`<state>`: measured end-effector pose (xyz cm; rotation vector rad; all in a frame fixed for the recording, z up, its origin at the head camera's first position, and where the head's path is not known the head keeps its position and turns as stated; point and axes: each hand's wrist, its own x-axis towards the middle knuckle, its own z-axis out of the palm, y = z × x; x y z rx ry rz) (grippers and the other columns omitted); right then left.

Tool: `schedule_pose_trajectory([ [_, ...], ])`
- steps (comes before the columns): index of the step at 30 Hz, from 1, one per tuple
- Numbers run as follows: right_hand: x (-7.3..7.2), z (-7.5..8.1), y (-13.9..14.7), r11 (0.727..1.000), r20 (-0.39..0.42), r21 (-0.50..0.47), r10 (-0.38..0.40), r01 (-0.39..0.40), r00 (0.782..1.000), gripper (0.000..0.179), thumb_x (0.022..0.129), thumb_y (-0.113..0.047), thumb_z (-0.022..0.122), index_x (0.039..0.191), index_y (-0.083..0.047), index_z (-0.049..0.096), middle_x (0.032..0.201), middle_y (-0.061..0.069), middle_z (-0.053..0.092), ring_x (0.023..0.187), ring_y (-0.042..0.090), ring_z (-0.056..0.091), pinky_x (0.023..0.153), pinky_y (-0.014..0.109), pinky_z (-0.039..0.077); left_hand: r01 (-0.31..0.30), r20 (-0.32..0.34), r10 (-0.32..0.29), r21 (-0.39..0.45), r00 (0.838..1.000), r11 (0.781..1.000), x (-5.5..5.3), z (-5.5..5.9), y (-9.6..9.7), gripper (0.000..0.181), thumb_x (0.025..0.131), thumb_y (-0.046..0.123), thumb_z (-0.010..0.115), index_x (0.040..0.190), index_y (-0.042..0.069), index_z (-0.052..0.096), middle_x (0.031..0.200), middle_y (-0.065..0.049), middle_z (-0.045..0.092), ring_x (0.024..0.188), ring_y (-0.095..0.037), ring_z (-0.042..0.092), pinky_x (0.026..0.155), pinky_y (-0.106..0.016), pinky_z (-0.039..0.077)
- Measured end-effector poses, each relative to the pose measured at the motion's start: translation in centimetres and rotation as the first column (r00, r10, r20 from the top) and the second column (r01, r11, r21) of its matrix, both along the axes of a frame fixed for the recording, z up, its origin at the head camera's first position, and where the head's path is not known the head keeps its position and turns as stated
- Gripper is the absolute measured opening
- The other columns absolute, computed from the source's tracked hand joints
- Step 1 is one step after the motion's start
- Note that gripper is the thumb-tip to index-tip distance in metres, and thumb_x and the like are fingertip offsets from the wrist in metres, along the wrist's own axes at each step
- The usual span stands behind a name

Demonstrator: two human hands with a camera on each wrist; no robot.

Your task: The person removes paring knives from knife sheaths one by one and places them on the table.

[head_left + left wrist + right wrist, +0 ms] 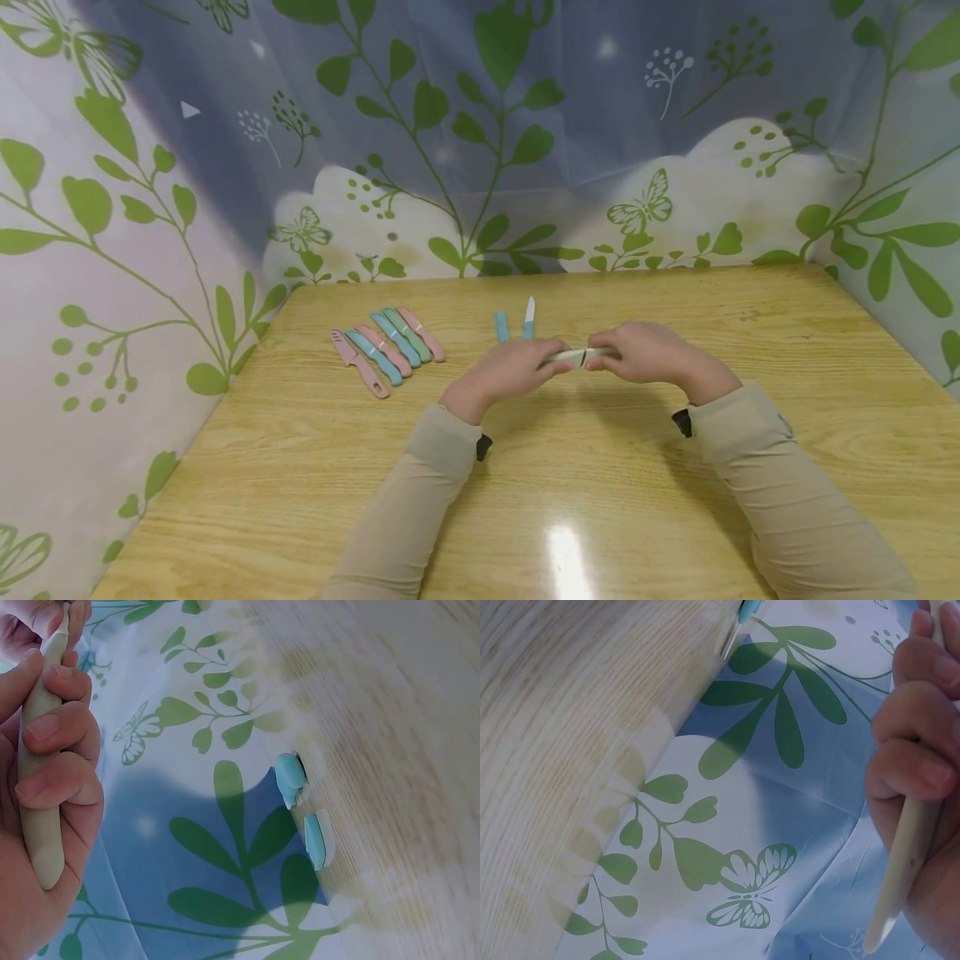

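Blue cover [502,327] beside a bare blue knife [528,326], cream knife [41,844] above the worktop [592,467], left hand's [513,367] fingers curled round one end, right hand's [651,354] round the other

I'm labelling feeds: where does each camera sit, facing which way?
Head: on the head, facing forward and down over the table; left grip, right grip and sleeves show.
Left wrist: worn there, facing patterned cloth, table and a cream piece; both grips show.
Right wrist: worn there, facing cloth, table and a cream piece; right grip shows.
Head and left wrist share blue pieces beyond the grips.
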<state>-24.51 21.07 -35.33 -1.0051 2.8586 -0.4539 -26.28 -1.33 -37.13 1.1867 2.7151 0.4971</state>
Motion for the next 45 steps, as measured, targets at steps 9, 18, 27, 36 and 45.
schedule_pose_trajectory([
  [9, 0.0, 0.0, 0.0, 1.0, 0.025, -0.001, -0.007, 0.007, 1.0, 0.027, 0.097, -0.032, 0.057, 0.076, -0.015, 0.053, 0.059, -0.007, 0.035, 0.051, 0.007, 0.028, 0.052, 0.024, 0.029, 0.003, 0.001, -0.003, -0.001, 1.0, 1.0, -0.1, -0.1, 0.1, 0.036, 0.103, 0.039, 0.042, 0.128, 0.017, 0.057, 0.081, 0.005, 0.058, 0.059, -0.007, 0.043, 0.059, -0.023, 0.038],
  [18, 0.0, 0.0, 0.1, 1.0, 0.026, 0.004, -0.013, 0.013, 1.0, 0.027, 0.096, -0.033, 0.057, 0.076, -0.016, 0.053, 0.059, -0.006, 0.035, 0.051, 0.007, 0.029, 0.053, 0.025, 0.03, 0.004, 0.017, -0.004, 0.002, 1.0, 1.0, 0.0, 0.1, 0.1, 0.037, 0.103, 0.039, 0.042, 0.129, 0.016, 0.057, 0.084, 0.005, 0.058, 0.06, -0.008, 0.043, 0.06, -0.023, 0.039],
  [27, 0.0, 0.1, 0.1, 1.0, 0.04, 0.004, -0.019, 0.018, 0.999, 0.027, 0.096, -0.031, 0.058, 0.074, -0.017, 0.05, 0.059, -0.006, 0.034, 0.051, 0.007, 0.027, 0.053, 0.024, 0.029, 0.004, 0.036, -0.004, 0.003, 0.999, 1.0, 0.1, 0.2, 0.2, 0.037, 0.104, 0.038, 0.042, 0.13, 0.016, 0.056, 0.087, 0.004, 0.06, 0.062, -0.008, 0.045, 0.061, -0.023, 0.04],
  [36, -0.1, 0.1, 0.2, 1.0, 0.045, 0.003, -0.013, 0.012, 0.999, 0.029, 0.096, -0.031, 0.058, 0.074, -0.017, 0.048, 0.06, -0.006, 0.034, 0.052, 0.007, 0.028, 0.054, 0.024, 0.03, 0.001, 0.037, -0.001, 0.006, 0.999, 1.0, 0.0, 0.3, 0.0, 0.035, 0.103, 0.038, 0.043, 0.128, 0.016, 0.057, 0.087, 0.004, 0.06, 0.065, -0.009, 0.048, 0.064, -0.024, 0.041],
  [45, -0.3, 0.2, 1.6, 0.998, 0.068, -0.005, -0.055, 0.055, 0.996, 0.028, 0.097, -0.027, 0.059, 0.074, -0.016, 0.048, 0.061, -0.005, 0.035, 0.052, 0.009, 0.03, 0.055, 0.026, 0.031, -0.022, 0.035, 0.021, 0.015, 0.999, 1.0, -0.3, 0.2, -0.9, 0.035, 0.103, 0.037, 0.044, 0.127, 0.015, 0.058, 0.082, 0.003, 0.06, 0.066, -0.01, 0.049, 0.065, -0.026, 0.042],
])
